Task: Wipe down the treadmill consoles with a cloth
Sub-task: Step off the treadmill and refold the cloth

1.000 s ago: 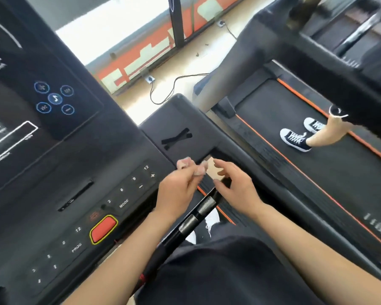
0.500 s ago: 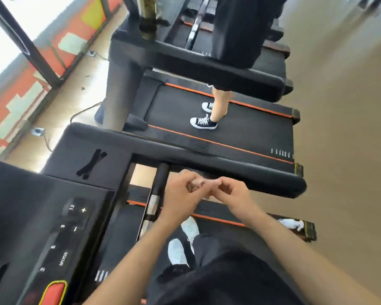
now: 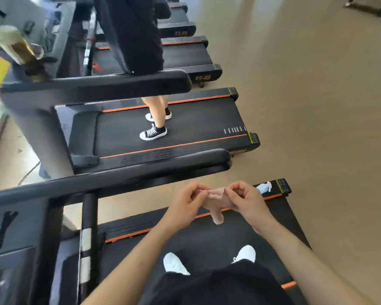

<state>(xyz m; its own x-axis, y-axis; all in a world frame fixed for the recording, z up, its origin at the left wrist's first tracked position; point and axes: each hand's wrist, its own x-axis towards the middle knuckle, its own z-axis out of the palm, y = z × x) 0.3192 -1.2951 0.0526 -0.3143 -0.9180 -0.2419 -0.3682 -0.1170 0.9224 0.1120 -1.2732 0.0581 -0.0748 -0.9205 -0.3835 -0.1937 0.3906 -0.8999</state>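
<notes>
A small pale cloth [image 3: 216, 205] is stretched between my two hands above the black belt of my treadmill. My left hand [image 3: 186, 200] pinches its left edge and my right hand [image 3: 245, 198] pinches its right edge, and a strip hangs down between them. The black treadmill console [image 3: 11, 256] lies at the lower left, only its right corner in view, well left of my hands. The cloth is blurred and partly hidden by my fingers.
A black side handrail [image 3: 119, 172] runs across just beyond my hands. On the neighbouring treadmill [image 3: 185, 124] stands a person in black shorts and black sneakers. A white spray bottle [image 3: 264, 187] lies at my belt's rear corner. Tan floor [image 3: 317, 106] spreads to the right.
The view has swung right and down, away from the console toward the belt and floor. My hands stayed together at centre and the cloth now shows drawn out between them.
</notes>
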